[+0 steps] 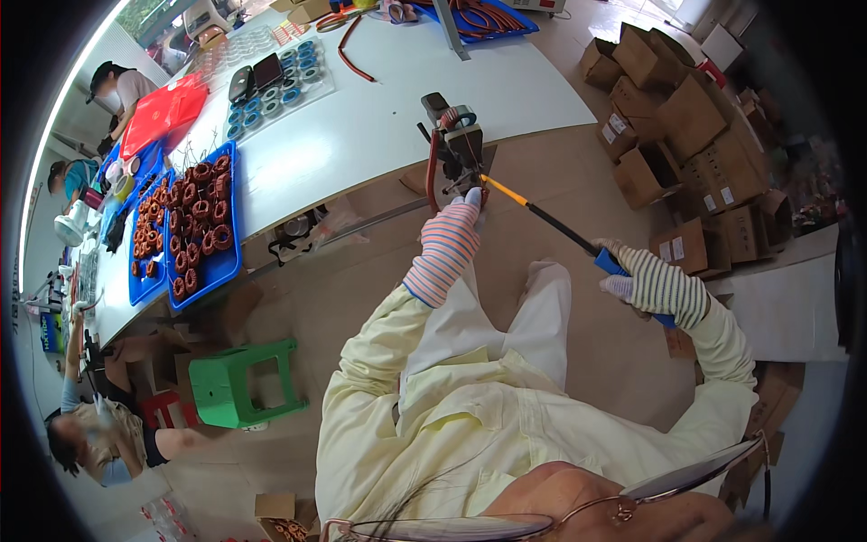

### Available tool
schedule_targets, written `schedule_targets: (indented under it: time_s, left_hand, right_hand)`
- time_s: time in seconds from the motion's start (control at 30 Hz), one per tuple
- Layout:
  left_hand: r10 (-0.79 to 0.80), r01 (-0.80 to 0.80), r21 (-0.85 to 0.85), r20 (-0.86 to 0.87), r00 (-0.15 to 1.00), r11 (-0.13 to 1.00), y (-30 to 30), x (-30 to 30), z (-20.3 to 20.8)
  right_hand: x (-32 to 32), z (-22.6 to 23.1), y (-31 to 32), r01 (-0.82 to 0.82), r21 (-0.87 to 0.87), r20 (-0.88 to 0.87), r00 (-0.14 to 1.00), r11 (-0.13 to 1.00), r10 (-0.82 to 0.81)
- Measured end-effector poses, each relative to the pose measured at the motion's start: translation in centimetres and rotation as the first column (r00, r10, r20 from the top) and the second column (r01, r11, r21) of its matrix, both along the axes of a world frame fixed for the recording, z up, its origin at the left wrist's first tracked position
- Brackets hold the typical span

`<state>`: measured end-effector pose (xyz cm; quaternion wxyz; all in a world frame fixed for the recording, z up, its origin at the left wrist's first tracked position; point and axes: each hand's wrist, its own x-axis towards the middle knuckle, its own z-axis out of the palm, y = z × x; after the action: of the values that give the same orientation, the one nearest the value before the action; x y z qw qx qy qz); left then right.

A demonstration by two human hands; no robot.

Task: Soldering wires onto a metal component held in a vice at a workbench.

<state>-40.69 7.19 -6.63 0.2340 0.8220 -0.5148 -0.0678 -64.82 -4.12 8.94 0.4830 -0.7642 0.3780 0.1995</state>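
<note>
My right hand (pixel 652 282), in a striped glove, is closed round the blue handle of a long-shafted hand tool (pixel 564 226). The tool's black shaft turns orange-yellow towards its far end, which meets a small dark clamp fixture (pixel 462 144) at the table's front edge. My left hand (pixel 452 233), in a pink-and-blue striped glove, is up against the lower part of that fixture with its fingers bent together. What those fingers pinch is too small and partly hidden. A dark red cable loop (pixel 433 172) hangs beside the fixture, and a tape roll (pixel 459 116) sits on top.
Blue trays (pixel 237 226) of copper-coloured wound ring coils stand on the white table (pixel 388 117). Beyond them lie ring cores in clear trays (pixel 298 86) and a red bag (pixel 163 113). Cardboard boxes (pixel 691 117) pile up right; a green stool (pixel 237 387) stands left. Other people work at left.
</note>
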Motion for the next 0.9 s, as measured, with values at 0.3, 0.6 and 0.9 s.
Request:
schedule_targets:
  time_s: [0.3,0.6,0.9]
  left_hand:
    - [-0.274,-0.546,-0.315,-0.949,0.158,0.776,-3.2,-1.5,-6.7]
    - [-0.207,-0.164,-0.630,-0.471,0.857,0.759,-1.9,-1.0,-5.5]
    - [0.053,-0.057,0.022,0.148,0.988,0.998,-0.2,-1.0,1.9]
  right_hand:
    - [-0.2,-0.5,0.6,-0.213,-0.519,0.009,0.967,0.828,0.254]
    - [-0.9,-0.8,1.5,-0.201,-0.426,-0.005,0.976,0.882,0.220]
    - [0.6,2.2,2.0,-0.188,-0.334,-0.074,0.982,0.924,0.173]
